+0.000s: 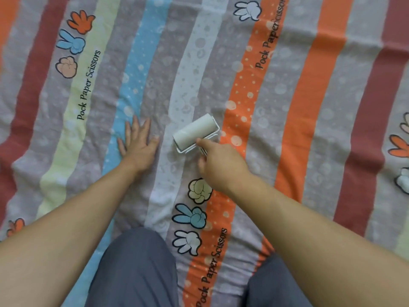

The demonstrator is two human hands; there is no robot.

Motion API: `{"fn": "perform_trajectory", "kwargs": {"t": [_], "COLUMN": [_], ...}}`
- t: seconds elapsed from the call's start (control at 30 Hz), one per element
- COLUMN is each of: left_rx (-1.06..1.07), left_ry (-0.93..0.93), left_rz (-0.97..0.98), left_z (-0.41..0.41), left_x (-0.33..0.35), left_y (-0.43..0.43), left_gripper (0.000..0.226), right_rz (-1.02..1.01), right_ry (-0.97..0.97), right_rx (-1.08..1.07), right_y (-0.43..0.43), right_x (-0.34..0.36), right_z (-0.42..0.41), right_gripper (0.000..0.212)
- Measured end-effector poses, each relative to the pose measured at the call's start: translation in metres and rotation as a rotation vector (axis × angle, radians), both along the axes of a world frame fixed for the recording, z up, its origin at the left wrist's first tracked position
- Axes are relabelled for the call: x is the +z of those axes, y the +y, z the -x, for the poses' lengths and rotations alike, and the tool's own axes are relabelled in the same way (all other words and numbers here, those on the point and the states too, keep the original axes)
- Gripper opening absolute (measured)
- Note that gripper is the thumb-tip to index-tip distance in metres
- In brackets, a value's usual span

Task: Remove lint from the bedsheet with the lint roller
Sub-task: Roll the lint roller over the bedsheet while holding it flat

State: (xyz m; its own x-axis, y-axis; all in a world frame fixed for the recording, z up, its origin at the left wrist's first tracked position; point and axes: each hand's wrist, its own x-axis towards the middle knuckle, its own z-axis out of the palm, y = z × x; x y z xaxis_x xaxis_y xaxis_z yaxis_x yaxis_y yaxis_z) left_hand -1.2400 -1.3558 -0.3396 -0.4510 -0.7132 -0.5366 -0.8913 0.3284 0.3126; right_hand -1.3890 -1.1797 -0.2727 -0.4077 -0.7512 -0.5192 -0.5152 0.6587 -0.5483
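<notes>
Knees [137,262] | bedsheet [309,89] print "Pock Paper Scissors" | right hand [221,165] apparently grips lint roller [194,132]

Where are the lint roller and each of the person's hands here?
lint roller [194,132]: head view, middle of the white roll.
left hand [138,144]: head view, back of the flat hand.
right hand [219,162]: head view, back of the hand.

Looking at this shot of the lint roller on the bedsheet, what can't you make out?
Head view: the handle of the lint roller, hidden inside the right hand gripping it.
Head view: lint on the bedsheet, too small and blurred to spot.
Head view: the bedsheet's edges, cut off by the frame.
Head view: fabric under the flat left hand, covered by it.
</notes>
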Motion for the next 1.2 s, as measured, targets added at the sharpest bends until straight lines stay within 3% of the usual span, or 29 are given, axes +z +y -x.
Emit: {"fn": "perform_trajectory", "kwargs": {"t": [0.17, 0.3, 0.53, 0.7, 0.83, 0.97, 1.1, 1.2], "left_rx": [0.056, 0.051, 0.050, -0.017, -0.092, -0.061, -0.024, -0.076], "left_ry": [-0.080, -0.088, -0.067, 0.028, 0.167, 0.220, 0.288, 0.241], "left_rz": [-0.020, -0.016, -0.096, -0.123, -0.159, -0.161, -0.161, -0.151], "left_z": [0.030, 0.040, 0.038, 0.043, 0.053, 0.057, 0.054, 0.055], "left_x": [0.018, 0.025, 0.037, 0.043, 0.037, 0.011, -0.006, -0.008], "left_y": [0.046, 0.084, 0.121, 0.123, 0.119, 0.122, 0.120, 0.119], "left_gripper": [0.062, 0.060, 0.057, 0.052, 0.055, 0.061, 0.057, 0.059], "right_rz": [-0.052, -0.108, -0.263, -0.311, -0.208, -0.066, -0.164, -0.194], "right_ry": [-0.050, -0.091, -0.124, -0.194, -0.129, 0.065, 0.131, 0.112], "right_rx": [0.046, 0.077, 0.138, 0.132, 0.081, -0.017, -0.022, -0.078], "right_y": [0.078, 0.134, 0.185, 0.179, 0.141, 0.085, 0.068, 0.086], "right_x": [0.004, 0.006, 0.032, 0.069, 0.094, 0.058, 0.013, 0.011], "right_z": [-0.015, -0.027, -0.020, 0.005, 0.037, 0.052, 0.056, 0.048], "right_gripper": [0.040, 0.049, 0.052, 0.043, 0.046, 0.045, 0.049, 0.050]}}
